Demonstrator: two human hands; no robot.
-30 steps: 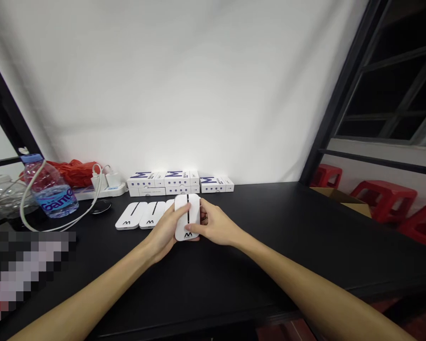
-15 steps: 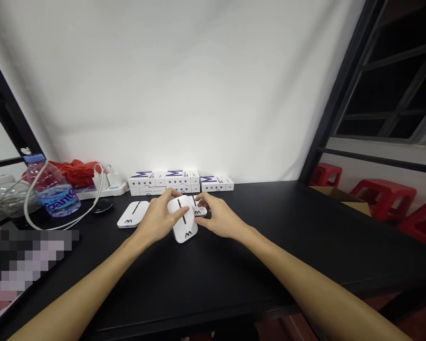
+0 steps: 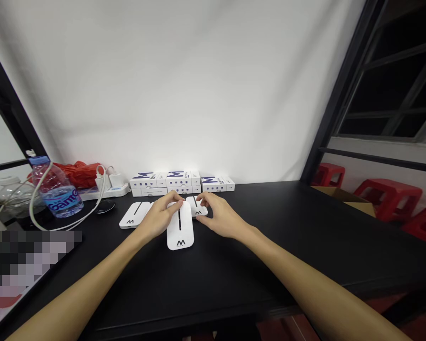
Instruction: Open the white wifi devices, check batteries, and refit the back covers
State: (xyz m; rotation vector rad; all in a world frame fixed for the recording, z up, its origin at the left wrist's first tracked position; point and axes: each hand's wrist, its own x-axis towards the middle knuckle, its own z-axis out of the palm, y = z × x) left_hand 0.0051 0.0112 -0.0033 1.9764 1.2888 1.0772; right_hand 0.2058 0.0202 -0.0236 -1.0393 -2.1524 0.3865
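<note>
Left hand gripped a white logoed device by its upper end above the black table.
The right hand curved, thumb and fingers parted, at a second white device; whether it grasped it, one could not tell. Another white device lay left of the left hand, with printed white boxes behind, along the wall.

Black table, white devices, white boxes, bottle, power strip
</note>
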